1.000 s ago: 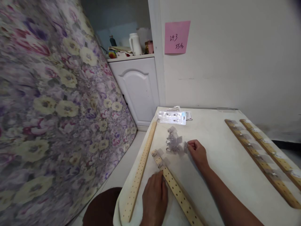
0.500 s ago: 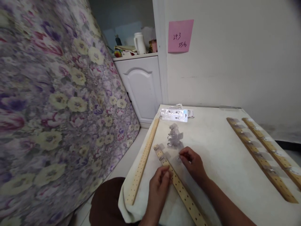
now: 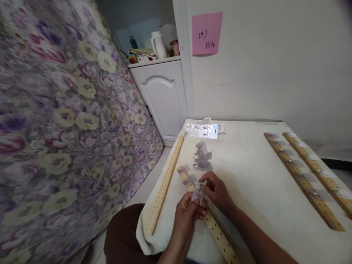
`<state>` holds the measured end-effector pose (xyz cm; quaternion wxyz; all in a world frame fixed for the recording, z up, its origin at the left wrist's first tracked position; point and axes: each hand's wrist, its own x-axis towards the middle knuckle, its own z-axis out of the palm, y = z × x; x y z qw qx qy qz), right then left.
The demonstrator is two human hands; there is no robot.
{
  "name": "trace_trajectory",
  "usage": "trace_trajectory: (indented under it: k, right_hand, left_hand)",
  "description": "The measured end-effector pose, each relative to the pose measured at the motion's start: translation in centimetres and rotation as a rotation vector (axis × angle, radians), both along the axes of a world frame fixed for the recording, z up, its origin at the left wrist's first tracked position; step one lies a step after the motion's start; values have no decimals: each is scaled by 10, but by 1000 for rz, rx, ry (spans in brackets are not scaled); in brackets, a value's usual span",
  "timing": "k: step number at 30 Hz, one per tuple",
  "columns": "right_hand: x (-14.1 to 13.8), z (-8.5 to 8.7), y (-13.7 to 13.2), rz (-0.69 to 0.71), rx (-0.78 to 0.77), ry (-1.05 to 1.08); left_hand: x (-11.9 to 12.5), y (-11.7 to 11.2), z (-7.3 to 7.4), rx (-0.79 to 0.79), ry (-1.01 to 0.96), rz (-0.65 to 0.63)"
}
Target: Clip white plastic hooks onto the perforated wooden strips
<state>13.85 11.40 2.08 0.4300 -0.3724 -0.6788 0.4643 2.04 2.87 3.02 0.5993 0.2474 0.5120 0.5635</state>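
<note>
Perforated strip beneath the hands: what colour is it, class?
The strip is pale yellow, seen best in the head view.

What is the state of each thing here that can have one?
Left hand: holding clear plastic tab
Right hand: holding the same tab
Middle perforated strip: flat, metal fittings at far end
Left perforated strip: flat, bare
Right-side perforated strips: flat, metal fittings along top
Loose tabs: heaped
Blister pack: flat
Cabinet door: closed
Pitcher: upright
Pink note: written on

Central perforated wooden strip [image 3: 219, 236]: middle hidden by left hand [image 3: 188, 212], near end cut off below. Clear plastic piece [image 3: 198, 194]: partly covered, detail blurred. Floral curtain [image 3: 71, 146]: cropped left.
</note>
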Motion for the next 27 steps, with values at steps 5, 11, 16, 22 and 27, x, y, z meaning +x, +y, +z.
trace_trajectory:
  k: [5,11,16,22,27]
  right_hand:
    - [-3,-9,2,82,-193,111]
    - [-4,-13,0,59,-256,96]
    - [-5,-12,-1,39,-279,82]
    - [-8,-11,-3,195,-363,121]
    - [-6,-7,-1,237,-464,180]
  left_hand:
    - [0,-1,4,-24,-7,53]
    - [-1,0,7,-29,-41,131]
    - [3,2,11,2,-80,180]
    - [12,4,11,-21,-93,171]
    - [14,-4,13,-55,-32,46]
